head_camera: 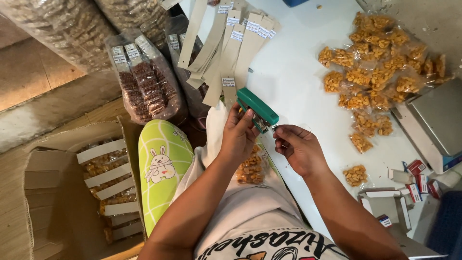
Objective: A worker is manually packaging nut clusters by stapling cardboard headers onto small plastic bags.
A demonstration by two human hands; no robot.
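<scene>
Far left, a cardboard box [57, 192] holds finished snack packs with paper headers, within easy reach. Our left hand [239, 135] grips the green stapler [257, 110], fingers wrapped snugly round its body, nose angled toward our right hand [298, 149]. That hand's fingertips pinch narrowly at the stapler's mouth; what they hold we cannot tell. Paper strips [226, 43] fan above; small peanut bags [380, 72] wait on the white table [298, 72] at right.
</scene>
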